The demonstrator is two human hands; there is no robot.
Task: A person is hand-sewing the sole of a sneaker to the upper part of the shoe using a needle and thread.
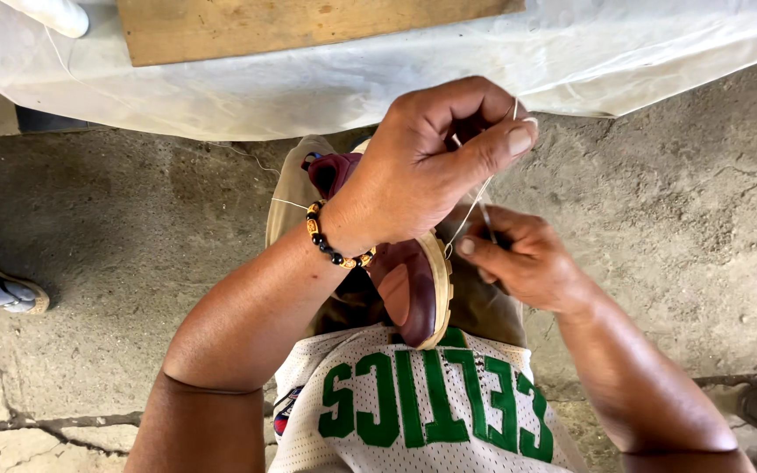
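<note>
Mid-stitch on maroon shoe (409, 293): left hand (422, 166) pinched shut on taut thread (470, 210), right hand (527, 263) closed around needle tool (486, 219). Next: steady pull, sole edge held firm.

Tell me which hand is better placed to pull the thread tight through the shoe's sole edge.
Probably the left hand. It already pinches the white thread and is raised above the maroon shoe, so it looks free to draw upward. The right hand sits low at the sole edge, gripping a thin metal tool.

One shoe (413, 293), one thread (470, 210), perhaps one needle (486, 219).
</note>
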